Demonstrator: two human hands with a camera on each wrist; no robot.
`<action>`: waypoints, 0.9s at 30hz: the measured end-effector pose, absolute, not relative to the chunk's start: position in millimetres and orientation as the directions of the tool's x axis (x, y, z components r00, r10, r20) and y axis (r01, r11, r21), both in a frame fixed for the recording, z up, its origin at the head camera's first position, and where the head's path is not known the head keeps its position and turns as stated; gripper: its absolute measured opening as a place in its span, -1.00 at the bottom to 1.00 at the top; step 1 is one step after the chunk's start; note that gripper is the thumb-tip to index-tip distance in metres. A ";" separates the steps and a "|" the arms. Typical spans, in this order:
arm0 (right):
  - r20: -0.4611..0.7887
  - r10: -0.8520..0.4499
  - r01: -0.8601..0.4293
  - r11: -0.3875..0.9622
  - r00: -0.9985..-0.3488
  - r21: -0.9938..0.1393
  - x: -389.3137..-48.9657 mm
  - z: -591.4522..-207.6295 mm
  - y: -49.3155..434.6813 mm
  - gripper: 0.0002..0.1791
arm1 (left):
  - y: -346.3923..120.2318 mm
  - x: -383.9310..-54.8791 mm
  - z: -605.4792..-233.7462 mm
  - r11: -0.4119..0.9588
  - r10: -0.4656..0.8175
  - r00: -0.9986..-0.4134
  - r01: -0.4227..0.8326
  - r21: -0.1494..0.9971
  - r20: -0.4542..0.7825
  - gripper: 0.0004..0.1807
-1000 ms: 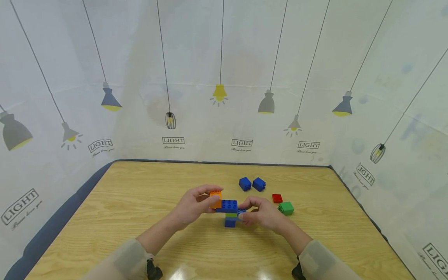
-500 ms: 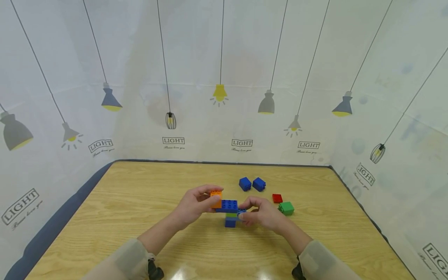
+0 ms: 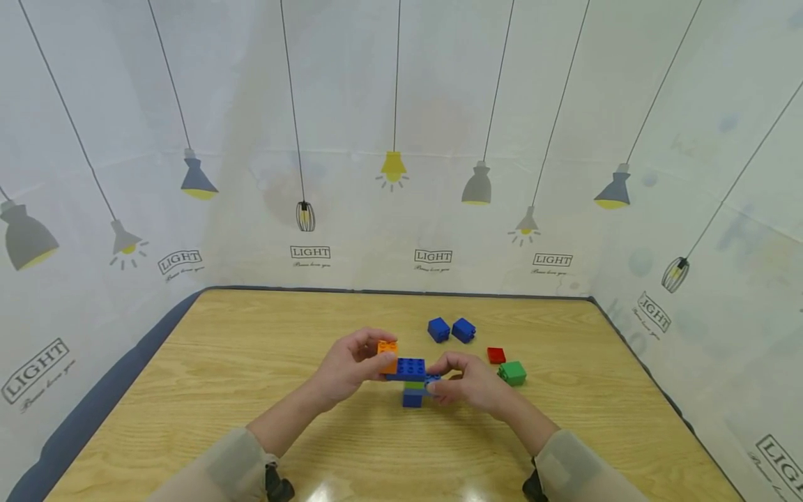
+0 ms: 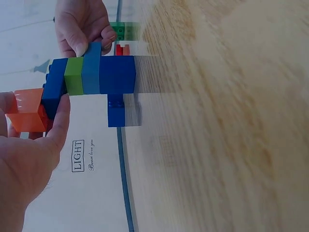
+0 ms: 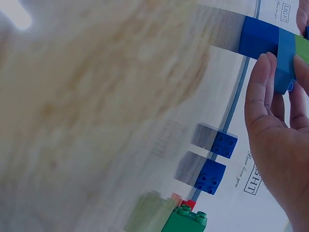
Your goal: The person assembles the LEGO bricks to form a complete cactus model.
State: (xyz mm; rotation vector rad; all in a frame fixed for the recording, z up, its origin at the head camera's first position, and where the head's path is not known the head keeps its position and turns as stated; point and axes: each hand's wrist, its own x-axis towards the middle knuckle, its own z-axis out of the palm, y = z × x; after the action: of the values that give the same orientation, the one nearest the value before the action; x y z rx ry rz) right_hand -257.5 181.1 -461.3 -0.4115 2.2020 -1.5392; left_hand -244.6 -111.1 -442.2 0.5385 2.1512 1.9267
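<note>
A small tower of toy building bricks stands on the table in front of me. At its foot is a dark blue brick (image 3: 412,399). Above it come a lighter blue brick (image 4: 91,72) jutting right, a lime green brick (image 4: 74,76), and a long dark blue brick (image 3: 412,368) overhanging left. An orange brick (image 3: 387,358) sits on that overhanging end. My left hand (image 3: 341,366) grips the orange brick, with one finger under the long blue brick in the left wrist view. My right hand (image 3: 475,385) pinches the jutting end of the lighter blue brick.
Two dark blue bricks (image 3: 464,330) lie on their sides behind the tower. Right of the tower are a flat red brick (image 3: 496,355) and a green brick (image 3: 514,374). A curtain (image 3: 351,139) printed with lamps surrounds the wooden table (image 3: 251,328).
Almost nothing differs: both hands keep their hold and the tower stays in place. The left fingers shift very slightly at the orange brick.
</note>
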 end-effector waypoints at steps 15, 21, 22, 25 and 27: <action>-0.164 -0.464 -0.009 0.349 -0.870 -0.937 -257.8 -461.6 180.6 -0.72 | -107.6 -244.9 -442.3 0.088 0.394 -0.916 0.114 0.990 0.070 -0.62; -0.163 -0.463 -0.009 0.347 -0.871 -0.938 -257.5 -461.7 180.4 -0.71 | -106.8 -245.0 -442.0 0.087 0.374 -0.924 0.126 0.988 0.085 -0.62; -0.163 -0.462 -0.009 0.347 -0.872 -0.938 -257.5 -461.8 180.4 -0.71 | -106.8 -245.5 -442.7 0.086 0.373 -0.924 0.128 0.988 0.087 -0.62; -0.167 -0.461 -0.004 0.349 -0.872 -0.937 -257.9 -461.7 180.1 -0.71 | -106.5 -246.0 -444.2 0.083 0.369 -0.924 0.136 0.987 0.096 -0.62; -0.168 -0.462 -0.005 0.351 -0.871 -0.936 -258.2 -461.2 179.9 -0.71 | -106.3 -245.8 -444.4 0.085 0.365 -0.925 0.143 0.986 0.102 -0.62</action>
State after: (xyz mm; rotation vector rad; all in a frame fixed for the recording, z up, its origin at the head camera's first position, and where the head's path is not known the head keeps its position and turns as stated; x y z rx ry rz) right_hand -258.2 179.9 -461.2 -0.4087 2.2139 -1.5328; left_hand -245.8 -106.3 -444.4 0.5170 2.1818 1.9498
